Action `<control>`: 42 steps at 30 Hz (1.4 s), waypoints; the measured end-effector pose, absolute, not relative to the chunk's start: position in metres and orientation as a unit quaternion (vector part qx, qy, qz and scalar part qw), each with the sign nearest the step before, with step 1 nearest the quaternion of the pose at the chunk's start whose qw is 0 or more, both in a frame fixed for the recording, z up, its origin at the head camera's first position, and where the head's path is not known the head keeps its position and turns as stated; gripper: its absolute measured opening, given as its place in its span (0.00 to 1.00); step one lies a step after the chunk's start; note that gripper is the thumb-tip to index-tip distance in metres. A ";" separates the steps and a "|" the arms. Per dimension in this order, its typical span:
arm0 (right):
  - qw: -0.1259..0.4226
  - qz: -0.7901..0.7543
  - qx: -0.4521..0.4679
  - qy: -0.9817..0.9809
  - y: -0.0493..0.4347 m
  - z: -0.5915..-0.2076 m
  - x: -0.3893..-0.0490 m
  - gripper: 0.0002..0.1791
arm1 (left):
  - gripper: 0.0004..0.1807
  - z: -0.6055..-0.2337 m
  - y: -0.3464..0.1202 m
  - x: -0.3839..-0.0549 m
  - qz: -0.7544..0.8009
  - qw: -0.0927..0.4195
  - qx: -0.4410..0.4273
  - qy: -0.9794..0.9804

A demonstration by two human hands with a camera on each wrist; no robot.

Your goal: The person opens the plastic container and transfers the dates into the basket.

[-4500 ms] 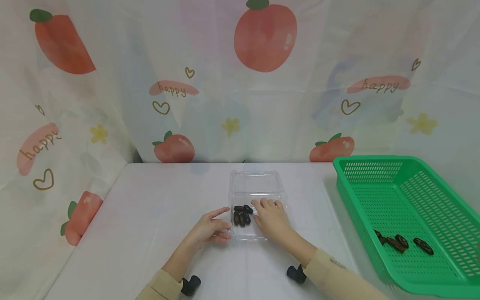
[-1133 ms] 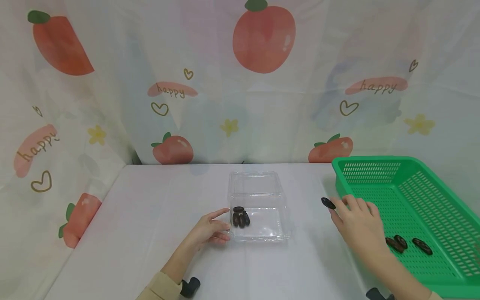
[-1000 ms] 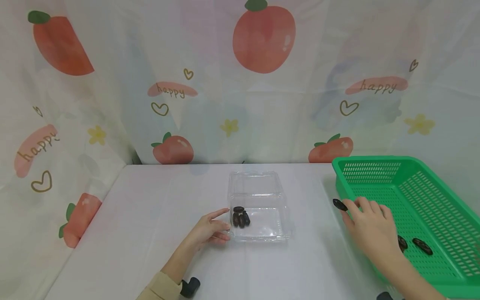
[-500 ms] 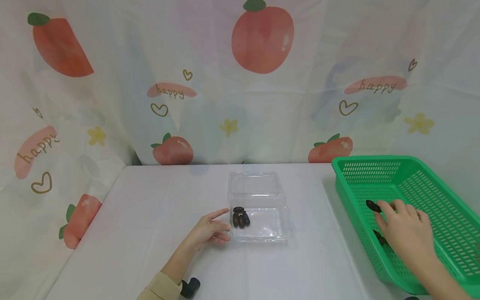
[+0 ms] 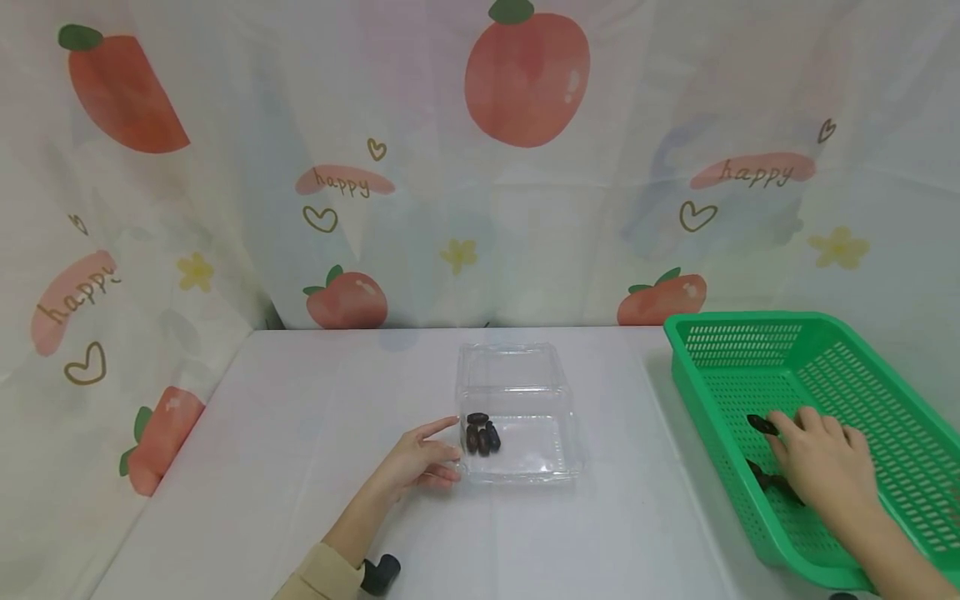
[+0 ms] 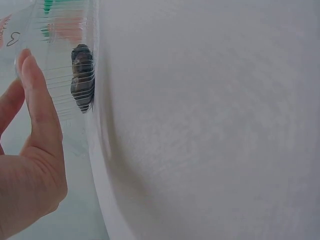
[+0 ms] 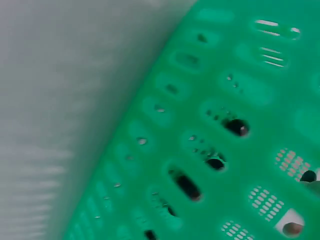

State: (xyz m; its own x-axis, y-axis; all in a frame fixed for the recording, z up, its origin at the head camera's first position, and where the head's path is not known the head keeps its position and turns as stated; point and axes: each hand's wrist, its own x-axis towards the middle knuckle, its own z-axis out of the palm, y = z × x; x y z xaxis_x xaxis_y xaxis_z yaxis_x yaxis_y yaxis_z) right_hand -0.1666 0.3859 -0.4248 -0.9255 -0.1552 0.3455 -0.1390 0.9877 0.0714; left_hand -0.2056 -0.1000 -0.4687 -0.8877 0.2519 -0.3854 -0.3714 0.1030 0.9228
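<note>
My right hand (image 5: 828,462) is over the floor of the green basket (image 5: 708,442) and pinches a dark brown date (image 5: 762,424) between thumb and forefinger. Under that hand lie other dates (image 5: 772,482), partly covered by it. In the middle of the table stands a clear plastic clamshell box (image 5: 536,442), lid up at the back. Several dates (image 5: 482,440) are grouped at its left side. My left hand (image 5: 416,458) is at the box's left wall, fingers mostly straight. In the left wrist view, dates (image 6: 82,77) show through the ribbed wall beside the left hand (image 6: 37,165).
The white table (image 5: 322,417) carries the box and, at its right end, the basket. A patterned curtain (image 5: 420,217) hangs behind and to the left. In the right wrist view the slotted basket wall (image 7: 165,120) fills most of the picture.
A date has left the group in the box. My right hand has carried it rightward over the basket's edge and lowered it inside. The left hand stays in place.
</note>
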 end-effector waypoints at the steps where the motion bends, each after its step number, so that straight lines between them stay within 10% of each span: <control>1: 0.158 -0.026 0.071 -0.985 0.387 -0.425 -0.167 0.11 | 0.33 -0.469 -0.100 -0.206 0.669 0.233 -0.043 0.705; 29: 0.002 -0.054 0.047 -0.997 0.407 -0.441 -0.179 0.20 | 0.33 -0.467 -0.099 -0.206 0.662 0.231 -0.038 0.712; 42: 0.097 -0.022 0.045 -0.994 0.392 -0.430 -0.172 0.19 | 0.33 -0.469 -0.099 -0.205 0.662 0.225 -0.030 0.714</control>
